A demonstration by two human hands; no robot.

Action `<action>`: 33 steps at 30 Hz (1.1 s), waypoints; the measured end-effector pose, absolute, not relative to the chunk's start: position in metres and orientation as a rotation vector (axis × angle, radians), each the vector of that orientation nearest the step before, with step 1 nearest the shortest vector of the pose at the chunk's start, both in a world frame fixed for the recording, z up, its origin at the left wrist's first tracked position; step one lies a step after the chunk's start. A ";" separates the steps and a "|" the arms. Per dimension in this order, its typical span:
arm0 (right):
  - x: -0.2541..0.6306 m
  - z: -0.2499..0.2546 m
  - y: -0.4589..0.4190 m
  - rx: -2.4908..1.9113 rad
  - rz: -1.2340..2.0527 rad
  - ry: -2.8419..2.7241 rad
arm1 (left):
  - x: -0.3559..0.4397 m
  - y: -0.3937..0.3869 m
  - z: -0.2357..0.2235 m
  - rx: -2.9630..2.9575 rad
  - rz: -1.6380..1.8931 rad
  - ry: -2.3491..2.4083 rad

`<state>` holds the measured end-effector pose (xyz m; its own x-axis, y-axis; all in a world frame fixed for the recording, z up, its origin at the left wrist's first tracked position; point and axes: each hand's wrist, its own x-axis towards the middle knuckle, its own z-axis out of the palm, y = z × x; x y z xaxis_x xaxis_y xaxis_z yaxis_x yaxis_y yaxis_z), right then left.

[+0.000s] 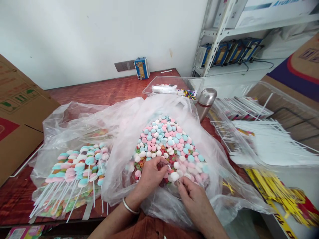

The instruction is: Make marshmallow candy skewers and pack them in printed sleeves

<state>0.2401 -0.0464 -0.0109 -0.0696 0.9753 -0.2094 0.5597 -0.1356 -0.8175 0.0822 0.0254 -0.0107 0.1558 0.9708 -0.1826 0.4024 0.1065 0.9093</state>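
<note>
Over a plastic bag (117, 186) full of loose candies, both hands work close together. My left hand (155, 172), with a white bangle on its wrist, is pinched, and a small white piece (169, 167) shows at its fingertips. My right hand (193, 194) is also closed in a pinch, its fingertips against a white round candy (174, 176); what else it grips is hidden. Pink, blue and white candies (164, 132) fill the bag's opening, with small coloured rings (141, 164) among them. To the left lie several stacked candy skewers (79, 166) on white sticks.
Cardboard boxes (22, 116) (296, 76) flank the table. Behind the bag are a clear tray (149, 87) and a metal flask (206, 99). White sticks (271, 142) fill a clear bin at right, above yellow strips (271, 186). A metal shelf (214, 49) stands behind.
</note>
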 end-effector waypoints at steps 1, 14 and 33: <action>0.240 -0.010 -0.047 -1.716 1.108 -1.644 | 0.083 0.026 -0.011 1.389 0.749 1.382; 0.234 -0.010 -0.049 -1.691 1.112 -1.591 | 0.078 0.008 -0.012 1.672 0.916 1.333; 0.230 -0.039 -0.057 -1.529 0.998 -1.646 | 0.104 0.004 0.003 0.455 1.026 0.715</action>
<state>0.2297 -0.0566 -0.0394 -0.0888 0.9957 -0.0261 0.4833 0.0202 -0.8752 0.1040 0.0036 0.0031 0.3268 0.8891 -0.3206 -0.6093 0.4575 0.6477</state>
